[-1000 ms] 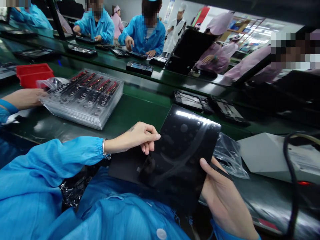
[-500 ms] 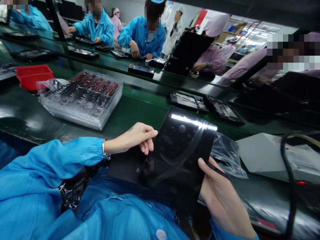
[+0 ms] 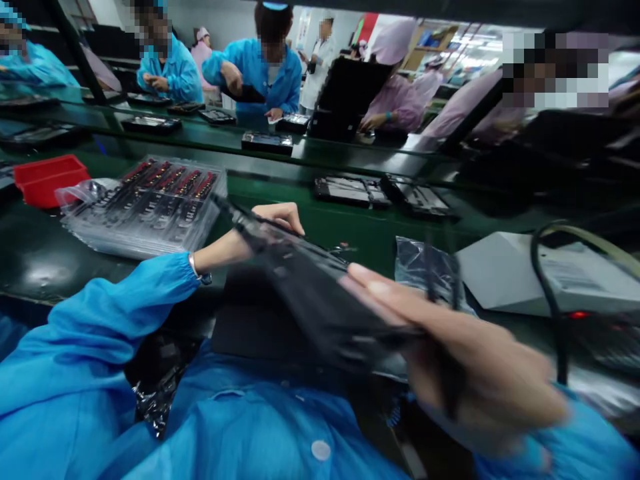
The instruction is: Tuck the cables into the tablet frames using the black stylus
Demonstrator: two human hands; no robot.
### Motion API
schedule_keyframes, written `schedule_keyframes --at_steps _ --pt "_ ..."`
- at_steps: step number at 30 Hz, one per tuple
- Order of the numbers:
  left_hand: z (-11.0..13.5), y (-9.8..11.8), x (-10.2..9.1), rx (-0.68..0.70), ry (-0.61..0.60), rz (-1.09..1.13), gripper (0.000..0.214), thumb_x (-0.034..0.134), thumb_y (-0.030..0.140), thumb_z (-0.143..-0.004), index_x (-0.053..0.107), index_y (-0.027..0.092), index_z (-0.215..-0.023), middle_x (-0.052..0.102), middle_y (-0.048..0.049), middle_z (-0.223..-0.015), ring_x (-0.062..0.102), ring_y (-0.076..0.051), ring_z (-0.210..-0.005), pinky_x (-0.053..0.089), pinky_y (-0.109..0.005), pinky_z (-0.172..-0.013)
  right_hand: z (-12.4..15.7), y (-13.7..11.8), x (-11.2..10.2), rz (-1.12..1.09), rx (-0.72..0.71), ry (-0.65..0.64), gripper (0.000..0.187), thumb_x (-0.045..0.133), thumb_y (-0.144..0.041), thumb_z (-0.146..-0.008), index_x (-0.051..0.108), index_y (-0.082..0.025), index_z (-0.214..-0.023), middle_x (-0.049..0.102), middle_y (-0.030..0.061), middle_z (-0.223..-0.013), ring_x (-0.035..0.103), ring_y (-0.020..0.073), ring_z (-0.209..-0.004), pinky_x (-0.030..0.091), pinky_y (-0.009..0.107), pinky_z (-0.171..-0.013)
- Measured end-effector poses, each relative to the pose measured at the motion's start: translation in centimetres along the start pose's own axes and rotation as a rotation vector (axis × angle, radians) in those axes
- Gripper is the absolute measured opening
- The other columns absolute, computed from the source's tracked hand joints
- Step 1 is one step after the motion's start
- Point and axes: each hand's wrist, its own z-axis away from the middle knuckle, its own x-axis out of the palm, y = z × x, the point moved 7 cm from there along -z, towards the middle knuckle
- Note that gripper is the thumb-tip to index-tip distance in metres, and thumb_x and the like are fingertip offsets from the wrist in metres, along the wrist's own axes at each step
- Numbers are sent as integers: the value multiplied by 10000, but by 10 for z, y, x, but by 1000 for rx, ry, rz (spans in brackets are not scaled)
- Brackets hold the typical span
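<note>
A black tablet (image 3: 320, 293) is tilted steeply in front of me, showing a long edge and its dark frame, smeared by motion. My right hand (image 3: 465, 353) grips it at the right end, fingers along its upper side. Behind the tablet's upper left part is my left hand (image 3: 277, 217), with bent fingers. The tablet hides its fingertips, so I cannot tell whether it touches the tablet or holds something small. Below the tablet, a dark flat panel (image 3: 250, 320) lies near my lap.
A stack of clear plastic trays (image 3: 145, 207) with small parts stands left, beside a red bin (image 3: 53, 180). Open device housings (image 3: 350, 190) lie farther back. Right are a clear bag (image 3: 420, 267), a grey-white box (image 3: 520, 267) and a black cable (image 3: 550, 300). Co-workers sit across the bench.
The tablet has turned from its glossy face to a steep edge-on tilt as my right hand rotated. My left hand has moved slightly up and left, now partly behind it.
</note>
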Motion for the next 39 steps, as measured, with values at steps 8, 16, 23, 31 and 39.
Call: schedule_keyframes --at_steps 8,16,23,31,39 --pt "2 -57 11 58 -87 31 218 715 234 -801 550 130 -898 686 -18 -923 639 -117 -844 481 -182 -756 31 -3 46 645 -963 -342 468 463 -94 -952 605 -228 -1377 471 29 -1421 523 205 -1317 465 370 -1140" --pt "22 -79 -43 -87 108 -193 555 693 376 -822 554 102 -1284 696 -163 -1137 671 -223 -1079 504 -297 -926 44 16 37 699 -913 -356 453 508 -69 -943 623 -210 -1358 460 60 -1433 494 226 -1338 429 384 -1170" --pt "76 -85 -69 -122 265 -346 488 593 463 -862 599 121 -1211 622 -146 -1296 582 -253 -1241 427 -386 -1091 52 37 41 695 -873 -396 552 366 -66 -996 437 -216 -1522 418 76 -1478 456 209 -1376 394 401 -1195" --pt "110 -79 -62 -167 258 -381 565 557 529 -916 532 143 -1327 551 -128 -1399 507 -251 -1330 381 -363 -1147 55 30 39 715 -852 -376 587 426 -59 -989 385 -233 -1548 427 75 -1467 487 218 -1352 415 404 -1187" --pt "111 -77 -63 -172 216 -436 573 533 503 -929 503 124 -1357 542 -144 -1405 510 -256 -1324 377 -407 -1150 58 37 46 726 -903 -432 608 441 -39 -957 390 -150 -1552 445 140 -1456 455 252 -1372 349 403 -1222"
